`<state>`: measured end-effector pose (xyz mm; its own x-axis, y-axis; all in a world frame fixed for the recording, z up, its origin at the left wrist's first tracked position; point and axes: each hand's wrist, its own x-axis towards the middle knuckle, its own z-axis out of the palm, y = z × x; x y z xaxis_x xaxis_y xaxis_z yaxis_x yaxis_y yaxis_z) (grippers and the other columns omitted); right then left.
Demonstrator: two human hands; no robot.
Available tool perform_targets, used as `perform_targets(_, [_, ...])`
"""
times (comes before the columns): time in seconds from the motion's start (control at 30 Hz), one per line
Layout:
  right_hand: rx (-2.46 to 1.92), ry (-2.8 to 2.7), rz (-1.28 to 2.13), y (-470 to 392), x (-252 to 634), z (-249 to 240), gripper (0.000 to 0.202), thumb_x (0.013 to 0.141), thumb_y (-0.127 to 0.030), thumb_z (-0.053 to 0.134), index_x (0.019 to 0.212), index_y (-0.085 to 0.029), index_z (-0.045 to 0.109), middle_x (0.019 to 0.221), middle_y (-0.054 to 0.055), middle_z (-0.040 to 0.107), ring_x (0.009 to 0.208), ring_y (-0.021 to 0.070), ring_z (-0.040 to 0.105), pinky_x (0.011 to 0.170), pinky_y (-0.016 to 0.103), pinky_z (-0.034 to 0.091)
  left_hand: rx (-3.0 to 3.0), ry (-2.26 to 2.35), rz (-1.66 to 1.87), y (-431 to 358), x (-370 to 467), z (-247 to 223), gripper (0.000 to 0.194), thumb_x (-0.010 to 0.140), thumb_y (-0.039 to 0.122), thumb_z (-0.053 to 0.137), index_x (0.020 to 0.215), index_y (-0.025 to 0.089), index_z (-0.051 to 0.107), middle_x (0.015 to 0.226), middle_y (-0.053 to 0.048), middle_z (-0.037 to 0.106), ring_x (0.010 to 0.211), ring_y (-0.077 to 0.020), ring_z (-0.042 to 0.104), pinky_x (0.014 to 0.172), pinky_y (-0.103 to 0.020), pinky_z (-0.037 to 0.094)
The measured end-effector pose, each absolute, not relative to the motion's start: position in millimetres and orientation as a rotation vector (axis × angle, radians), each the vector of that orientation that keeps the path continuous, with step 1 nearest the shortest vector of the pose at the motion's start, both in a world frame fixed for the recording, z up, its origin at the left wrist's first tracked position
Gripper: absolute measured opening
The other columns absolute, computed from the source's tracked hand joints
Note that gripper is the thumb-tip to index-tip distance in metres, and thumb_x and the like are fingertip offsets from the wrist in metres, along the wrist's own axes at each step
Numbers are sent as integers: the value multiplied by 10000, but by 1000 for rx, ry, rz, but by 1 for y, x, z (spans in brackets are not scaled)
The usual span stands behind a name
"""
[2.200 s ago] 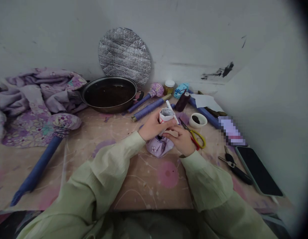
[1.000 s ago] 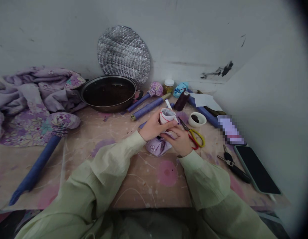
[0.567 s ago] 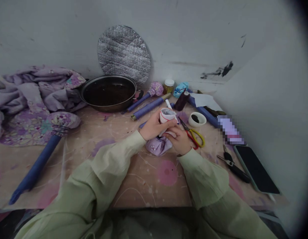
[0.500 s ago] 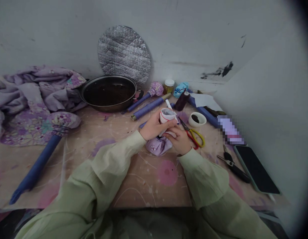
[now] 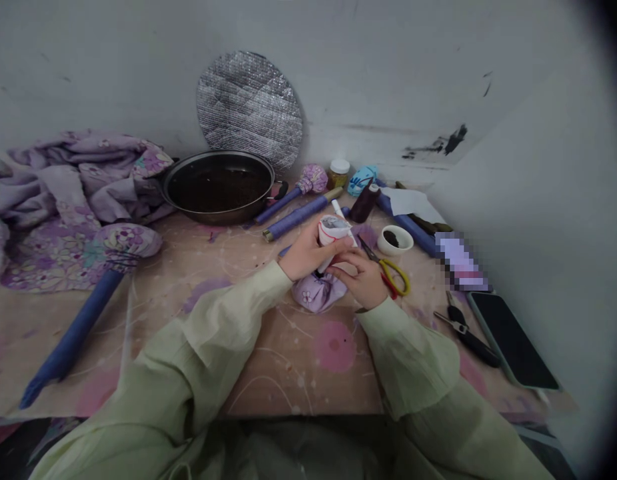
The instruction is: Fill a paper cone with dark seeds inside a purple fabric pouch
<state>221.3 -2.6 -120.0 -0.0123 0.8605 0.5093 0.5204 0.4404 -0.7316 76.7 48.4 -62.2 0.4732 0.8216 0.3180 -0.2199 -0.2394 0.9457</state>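
Note:
My left hand (image 5: pixel 308 250) wraps round a white cone-like piece (image 5: pixel 333 228) with a red line round it and an open top, grey inside. Against its lower part press the fingers of my right hand (image 5: pixel 364 277), so both hands hold it. Just beneath them a bundle of purple floral cloth (image 5: pixel 316 293) rests on the table, its upper part covered by my fingers. Beside my right hand lie scissors (image 5: pixel 396 277) with yellow and red handles. A white marker-like stick (image 5: pixel 341 217) lies behind the cone.
Behind stand a black pan (image 5: pixel 218 187), a dark thread spool (image 5: pixel 366 203), a lidded jar (image 5: pixel 338 173) and a white bowl (image 5: pixel 395 240) with dark contents. A blue-wrapped stick with a cloth head (image 5: pixel 83 327) lies left. A phone (image 5: pixel 513 340) and snips (image 5: pixel 471 340) lie right.
The white cone has shifted and tilted very slightly to the left in my hands. Both hands keep the same hold.

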Motion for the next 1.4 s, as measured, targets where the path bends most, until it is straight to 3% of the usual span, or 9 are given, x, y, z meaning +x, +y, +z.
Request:
perform_targets(0.5, [-1250,-1682,336,-7,214,-118,121,747,-348,689,747,-226,693,759,39,662,769,207,639,764,383,522,1540,554,1069,46,78,-63,342,729,336,712,936,169,497,790,14,556,710,-98,517,725,-241,438])
perform_targets(0.87, [-1192,-1727,412,-5,219,-122,139,796,-325,654,880,-238,722,923,65,679,909,219,641,867,400,511,1511,548,1077,47,77,-63,332,720,304,715,929,168,496,809,10,555,717,-96,522,744,-245,446])
perform_targets(1.4, [-1210,-1699,269,-4,215,-125,67,760,-278,680,766,-213,687,766,41,669,783,199,635,749,358,521,1599,529,1107,48,77,-66,357,723,354,729,934,160,515,842,-4,576,767,-110,543,792,-260,457])
